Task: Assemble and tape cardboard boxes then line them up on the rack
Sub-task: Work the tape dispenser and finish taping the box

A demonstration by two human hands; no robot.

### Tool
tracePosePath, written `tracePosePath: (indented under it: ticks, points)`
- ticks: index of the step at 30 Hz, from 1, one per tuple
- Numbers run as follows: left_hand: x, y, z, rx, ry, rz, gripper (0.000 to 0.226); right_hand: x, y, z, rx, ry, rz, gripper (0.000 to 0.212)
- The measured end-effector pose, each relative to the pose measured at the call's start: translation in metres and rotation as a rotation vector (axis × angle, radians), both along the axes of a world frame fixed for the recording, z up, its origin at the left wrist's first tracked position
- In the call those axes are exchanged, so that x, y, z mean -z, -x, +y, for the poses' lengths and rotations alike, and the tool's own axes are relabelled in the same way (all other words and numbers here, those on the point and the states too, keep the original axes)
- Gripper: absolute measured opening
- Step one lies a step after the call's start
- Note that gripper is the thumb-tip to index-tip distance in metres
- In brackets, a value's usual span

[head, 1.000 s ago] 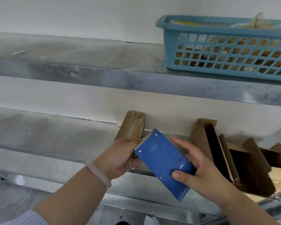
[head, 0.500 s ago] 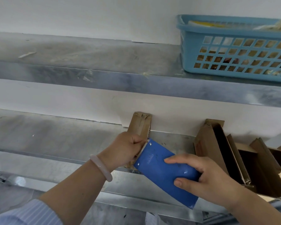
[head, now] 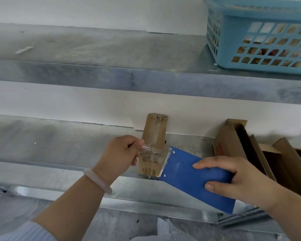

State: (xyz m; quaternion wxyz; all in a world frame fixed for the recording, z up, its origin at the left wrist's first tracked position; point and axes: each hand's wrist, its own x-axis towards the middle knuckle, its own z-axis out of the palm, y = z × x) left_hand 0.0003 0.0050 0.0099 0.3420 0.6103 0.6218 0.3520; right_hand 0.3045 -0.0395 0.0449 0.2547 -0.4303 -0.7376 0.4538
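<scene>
A small taped cardboard box (head: 154, 136) lies on the middle metal shelf (head: 59, 145), its far end against the white wall. My right hand (head: 236, 181) grips a blue tape dispenser (head: 189, 174) whose toothed edge points at the box's near end. My left hand (head: 120, 155) pinches the end of the clear tape (head: 151, 152), which stretches from the dispenser across the front of the box. A pale bangle sits on my left wrist.
Several open, untaped cardboard boxes (head: 261, 153) lean together on the same shelf to the right. A light blue plastic basket (head: 261, 35) with items inside stands on the upper shelf (head: 94, 49) at the top right. A lower shelf edge runs beneath my arms.
My left hand took the tape end at the dispenser's edge and drew it out leftward across the box. The dispenser dropped lower and to the right.
</scene>
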Motion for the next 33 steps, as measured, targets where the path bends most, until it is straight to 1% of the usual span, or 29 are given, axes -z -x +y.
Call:
tracePosePath:
  ticks: [4, 6, 7, 10, 15, 18, 22, 27, 33]
  points:
    - [0.017, -0.001, -0.006, -0.115, 0.025, -0.109, 0.025, -0.003, -0.001, 0.006, -0.009, -0.007, -0.067, 0.038]
    - [0.021, 0.016, -0.004, -0.240, 0.016, -0.148, 0.026, -0.004, -0.013, 0.009, 0.041, -0.004, -0.091, 0.039]
    - [0.023, 0.028, -0.003, -0.269, 0.007, -0.142, 0.027, -0.005, -0.020, 0.011, 0.080, 0.007, -0.095, 0.040]
    - [0.027, 0.048, -0.004, -0.214, 0.001, -0.110, 0.026, -0.005, -0.034, 0.016, 0.118, 0.036, -0.117, 0.043]
    - [0.040, 0.039, 0.001, -0.266, 0.007, -0.210, 0.025, -0.004, -0.029, 0.022, 0.096, -0.019, -0.196, 0.043]
    - [0.044, 0.038, 0.004, -0.245, -0.013, -0.206, 0.024, -0.003, -0.032, 0.024, 0.097, -0.010, -0.208, 0.045]
    - [0.050, 0.036, 0.006, -0.223, -0.028, -0.213, 0.022, -0.003, -0.036, 0.027, 0.078, -0.040, -0.276, 0.047]
    - [0.074, 0.029, 0.010, -0.237, 0.039, -0.229, 0.020, 0.004, -0.032, 0.039, 0.049, -0.083, -0.409, 0.047]
    - [0.102, 0.010, 0.016, -0.272, 0.120, -0.288, 0.020, 0.028, -0.015, 0.053, 0.021, -0.052, -0.467, 0.042]
